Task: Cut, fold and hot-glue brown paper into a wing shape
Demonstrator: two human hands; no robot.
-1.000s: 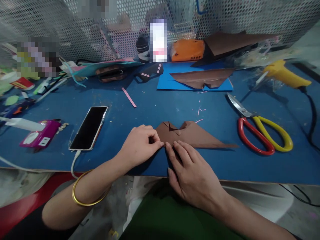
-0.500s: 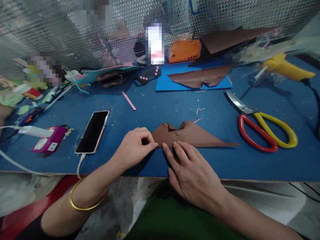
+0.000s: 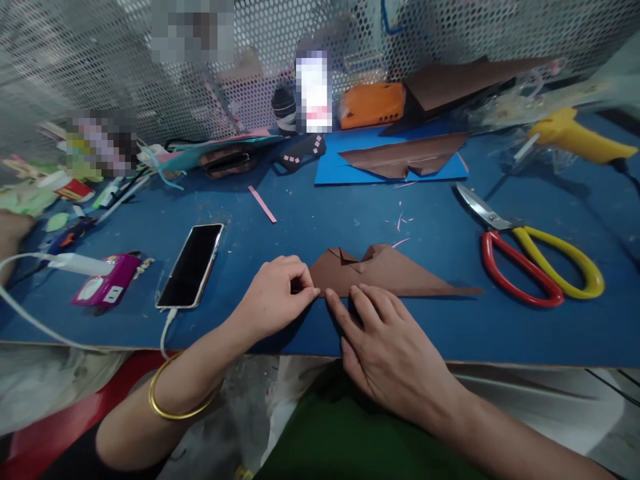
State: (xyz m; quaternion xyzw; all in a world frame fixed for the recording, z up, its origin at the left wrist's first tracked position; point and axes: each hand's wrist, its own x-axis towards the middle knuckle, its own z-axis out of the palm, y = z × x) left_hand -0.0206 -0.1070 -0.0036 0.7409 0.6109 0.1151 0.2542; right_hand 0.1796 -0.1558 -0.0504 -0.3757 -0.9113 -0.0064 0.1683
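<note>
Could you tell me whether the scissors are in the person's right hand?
No, the scissors lie on the table, apart from the right hand.

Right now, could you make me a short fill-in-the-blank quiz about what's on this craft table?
1. Both hands press on a folded piece of ____ paper.
2. The scissors have one yellow handle and one ____ handle.
3. The phone lies screen up beside the ____ hand.

Missing words: brown; red; left
</note>
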